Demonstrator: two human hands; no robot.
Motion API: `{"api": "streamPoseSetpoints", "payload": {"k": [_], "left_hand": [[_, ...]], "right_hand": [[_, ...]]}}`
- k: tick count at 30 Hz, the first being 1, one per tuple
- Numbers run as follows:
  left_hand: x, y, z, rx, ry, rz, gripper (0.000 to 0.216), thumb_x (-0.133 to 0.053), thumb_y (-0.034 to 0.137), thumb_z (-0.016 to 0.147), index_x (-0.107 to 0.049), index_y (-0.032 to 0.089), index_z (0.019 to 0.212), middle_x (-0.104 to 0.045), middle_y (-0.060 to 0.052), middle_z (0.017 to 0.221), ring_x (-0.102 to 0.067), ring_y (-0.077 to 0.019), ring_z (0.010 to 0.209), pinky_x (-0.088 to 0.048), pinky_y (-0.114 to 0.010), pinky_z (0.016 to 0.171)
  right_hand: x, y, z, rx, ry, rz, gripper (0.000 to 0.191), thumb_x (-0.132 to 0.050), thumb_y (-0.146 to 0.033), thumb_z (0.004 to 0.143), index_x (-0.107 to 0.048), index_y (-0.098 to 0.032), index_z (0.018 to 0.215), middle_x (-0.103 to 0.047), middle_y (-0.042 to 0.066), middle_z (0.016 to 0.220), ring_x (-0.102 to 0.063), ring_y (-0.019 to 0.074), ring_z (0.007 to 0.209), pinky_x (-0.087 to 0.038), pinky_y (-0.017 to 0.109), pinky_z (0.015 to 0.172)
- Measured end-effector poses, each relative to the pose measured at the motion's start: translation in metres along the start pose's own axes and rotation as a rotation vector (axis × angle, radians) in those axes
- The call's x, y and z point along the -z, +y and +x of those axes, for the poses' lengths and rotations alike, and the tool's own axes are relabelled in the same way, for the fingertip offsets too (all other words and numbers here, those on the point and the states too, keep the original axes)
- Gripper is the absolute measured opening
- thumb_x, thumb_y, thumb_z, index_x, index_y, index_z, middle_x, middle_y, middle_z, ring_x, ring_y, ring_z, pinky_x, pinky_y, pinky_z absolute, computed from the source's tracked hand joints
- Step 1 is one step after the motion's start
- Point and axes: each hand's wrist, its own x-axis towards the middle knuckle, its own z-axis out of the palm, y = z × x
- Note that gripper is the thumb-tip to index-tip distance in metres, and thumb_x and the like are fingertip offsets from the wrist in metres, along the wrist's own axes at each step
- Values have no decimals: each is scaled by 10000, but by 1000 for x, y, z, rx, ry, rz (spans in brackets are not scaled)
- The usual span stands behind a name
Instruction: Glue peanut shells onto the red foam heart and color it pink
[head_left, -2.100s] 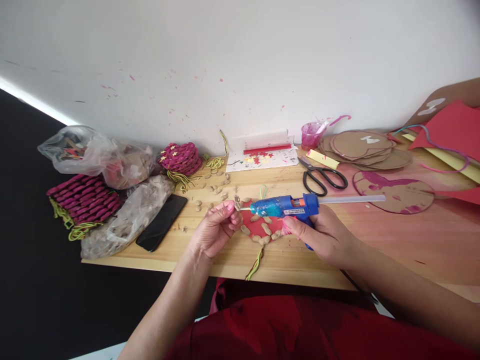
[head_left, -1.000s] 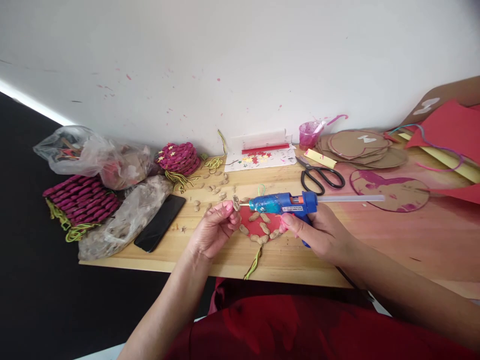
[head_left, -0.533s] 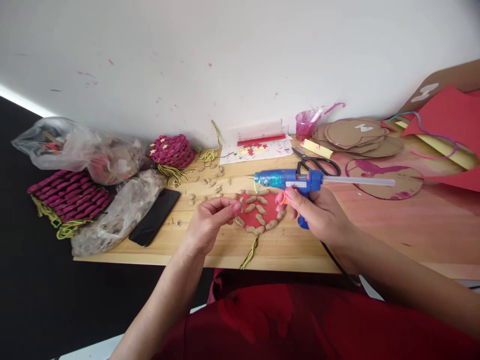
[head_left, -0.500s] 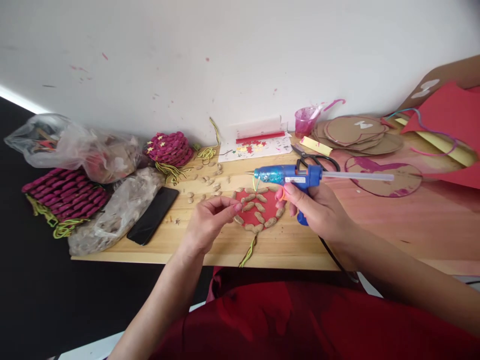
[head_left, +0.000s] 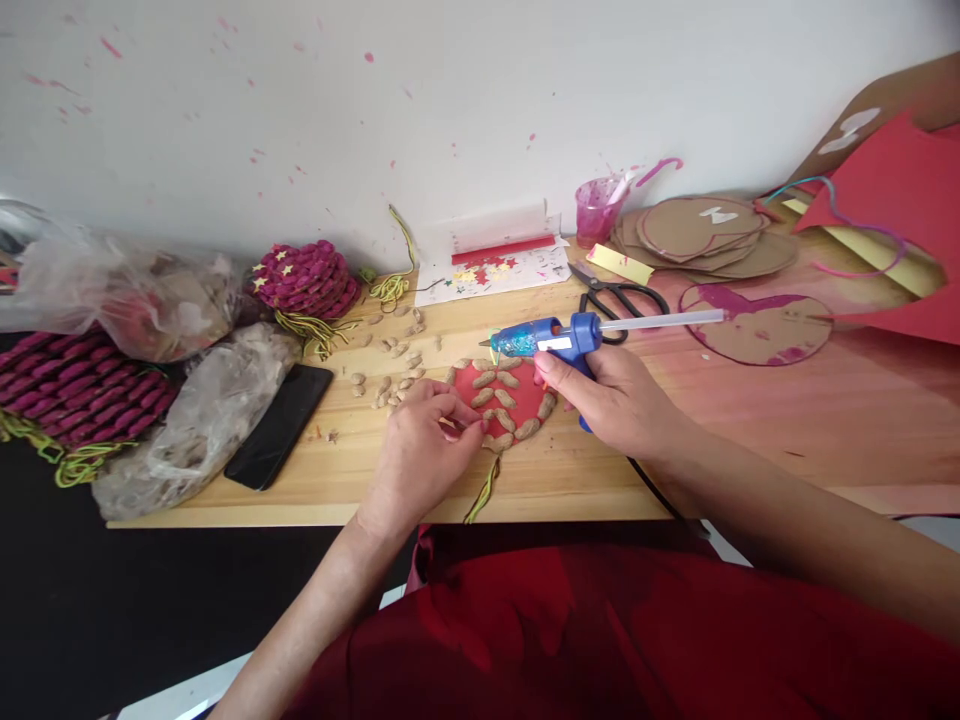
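My right hand [head_left: 611, 395] is wrapped around a blue glue gun [head_left: 559, 340], whose nozzle points left and a clear glue stick juts out of the back. The gun is held above the far part of a red disc [head_left: 529, 400] edged with peanuts. Down the middle of the disc run paired peanuts [head_left: 505, 399]. My left hand [head_left: 435, 445] is closed over the disc's left side, thumb and fingers pinched at a peanut [head_left: 487, 414] that they partly hide. Green and brown yarn [head_left: 482, 495] hangs from the disc's near edge.
Loose peanuts [head_left: 386, 385] lie left of the disc, beside a black phone [head_left: 279, 428] and plastic bags [head_left: 199, 420]. Behind stand scissors [head_left: 622, 297], a pink-stained cup [head_left: 596, 210], paper with stars [head_left: 487, 275] and cardboard discs [head_left: 697, 235]. A black cord [head_left: 660, 490] trails from the gun.
My left hand has come down onto the disc, to a spot in the left row of peanuts. My right hand still grips the glue gun. The whole view has shifted a little.
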Motion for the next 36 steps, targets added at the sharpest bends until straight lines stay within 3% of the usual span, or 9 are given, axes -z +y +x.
{"api": "streamPoseSetpoints", "payload": {"k": [6, 13, 24, 31, 36], "left_hand": [[-2, -3, 0, -64, -18, 154, 109, -782, 135, 713, -731, 196, 639, -618, -46, 873, -539, -129, 663, -454, -277, 648], [-4, -3, 1, -53, 3, 26, 157, -793, 73, 647, -720, 209, 620, -580, -32, 831, -486, -140, 680, -391, -266, 629], [-1, 3, 2, -64, -58, 171, 128, -776, 101, 715, -751, 215, 662, -607, -44, 803, -514, -165, 685, -409, -285, 659], [13, 4, 5, -75, -103, 54, 128, -760, 116, 781, -801, 237, 767, -690, -54, 826, -581, -190, 771, -431, -278, 694], [10, 4, 4, -72, -98, -29, 146, -790, 110, 749, -822, 245, 793, -714, -58, 838, -594, -187, 744, -450, -279, 680]], "right_hand": [[-1, 1, -1, -26, -7, -26, 429, -534, -489, 987, -474, -203, 672, -480, -23, 649, -439, 136, 654, -334, 296, 625], [-1, 1, -1, -47, -18, -33, 431, -528, -518, 978, -499, -201, 687, -494, -14, 656, -449, 144, 667, -347, 298, 635], [-1, 1, -1, -54, -27, -53, 447, -523, -523, 977, -457, -206, 669, -466, -17, 633, -429, 142, 646, -344, 303, 631], [-2, 2, -2, -45, -23, -45, 464, -529, -536, 978, -444, -208, 661, -472, -20, 631, -438, 138, 643, -334, 301, 620], [-1, 3, -1, -49, -26, -43, 487, -530, -549, 976, -426, -209, 643, -454, -23, 616, -423, 132, 626, -316, 297, 602]]}}
